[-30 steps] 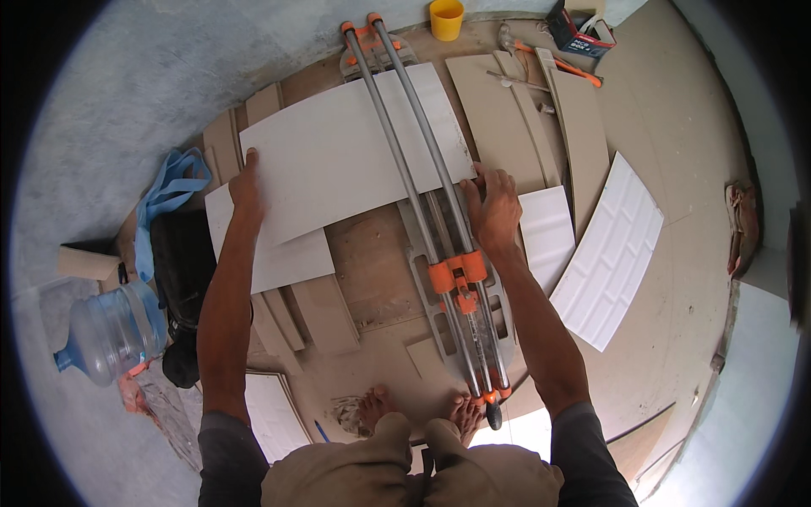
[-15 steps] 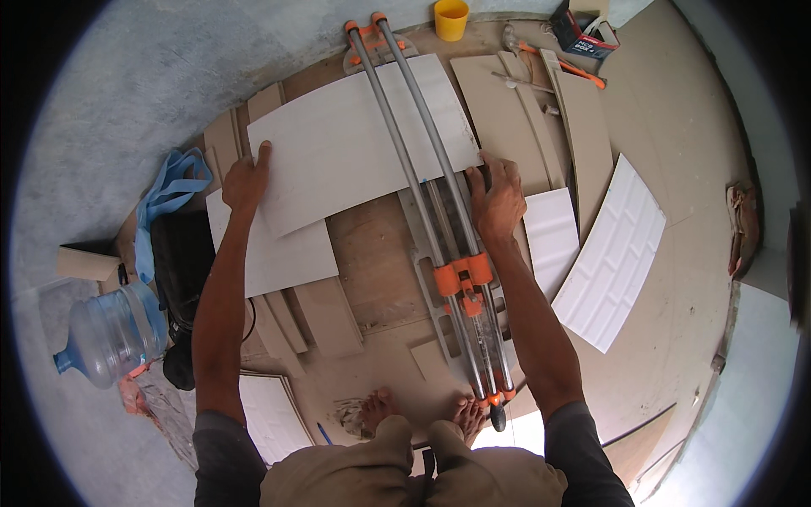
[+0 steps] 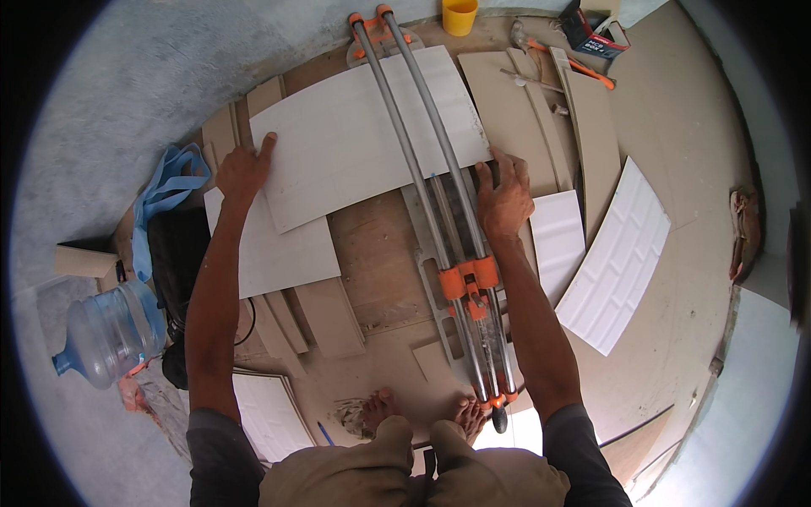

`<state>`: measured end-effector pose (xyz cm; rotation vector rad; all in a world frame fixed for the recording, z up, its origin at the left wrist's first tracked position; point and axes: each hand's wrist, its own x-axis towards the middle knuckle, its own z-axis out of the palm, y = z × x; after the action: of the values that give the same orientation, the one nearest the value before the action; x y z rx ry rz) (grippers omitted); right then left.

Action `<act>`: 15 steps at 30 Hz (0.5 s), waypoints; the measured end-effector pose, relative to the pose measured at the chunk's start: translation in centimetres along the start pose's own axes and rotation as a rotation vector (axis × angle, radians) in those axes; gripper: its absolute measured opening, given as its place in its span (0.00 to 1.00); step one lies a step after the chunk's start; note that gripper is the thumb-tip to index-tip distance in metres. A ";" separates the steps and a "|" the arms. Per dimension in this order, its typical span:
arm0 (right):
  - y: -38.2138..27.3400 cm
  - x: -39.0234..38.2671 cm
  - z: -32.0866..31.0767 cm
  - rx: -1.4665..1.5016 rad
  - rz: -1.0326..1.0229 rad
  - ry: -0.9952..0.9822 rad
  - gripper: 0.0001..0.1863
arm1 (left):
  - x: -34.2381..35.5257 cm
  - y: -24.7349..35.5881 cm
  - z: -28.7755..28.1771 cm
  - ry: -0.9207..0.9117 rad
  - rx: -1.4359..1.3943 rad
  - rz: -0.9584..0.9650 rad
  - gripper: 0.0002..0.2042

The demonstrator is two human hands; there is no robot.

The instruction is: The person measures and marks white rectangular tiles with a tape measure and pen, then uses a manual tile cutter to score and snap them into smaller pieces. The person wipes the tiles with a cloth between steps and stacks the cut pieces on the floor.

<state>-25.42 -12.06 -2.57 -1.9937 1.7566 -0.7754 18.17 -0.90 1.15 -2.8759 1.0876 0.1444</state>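
Observation:
A large pale grey tile (image 3: 355,135) lies across the bed of a manual tile cutter (image 3: 427,177) with two long grey rails and orange fittings. My left hand (image 3: 242,167) grips the tile's left edge, fingers on top. My right hand (image 3: 504,198) presses on the tile's near right corner, just right of the rails. The orange cutting carriage (image 3: 467,281) sits on the rails near me, with its handle (image 3: 497,406) pointing at my bare feet (image 3: 422,411).
Another pale tile (image 3: 279,249) lies under the left part. White embossed tiles (image 3: 621,253) lie to the right, tile strips (image 3: 541,101) behind. A yellow cup (image 3: 459,15), an orange-handled tool (image 3: 583,68), a blue cloth (image 3: 169,190) and a water bottle (image 3: 106,334) surround the spot.
Both hands have pushed the large tile farther away along the cutter bed, under the rails. The carriage has stayed near me.

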 end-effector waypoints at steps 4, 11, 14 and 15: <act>-0.1 -0.2 0.3 -0.021 -0.022 -0.002 0.18 | 0.2 -0.4 -0.2 -0.034 -0.001 0.000 0.43; 0.3 -0.1 0.4 -0.053 -0.016 0.001 0.18 | 0.1 0.5 -1.3 -0.101 -0.022 -0.032 0.44; 0.6 0.1 0.3 -0.062 -0.032 -0.001 0.18 | 0.1 0.3 -1.4 -0.119 -0.061 -0.014 0.43; 0.7 0.2 0.1 -0.074 -0.041 -0.008 0.19 | 0.1 0.4 -1.3 -0.122 -0.080 -0.021 0.43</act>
<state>-25.87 -12.34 -3.01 -2.0841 1.7694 -0.7240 18.10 -1.37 2.44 -2.9025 1.0533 0.3654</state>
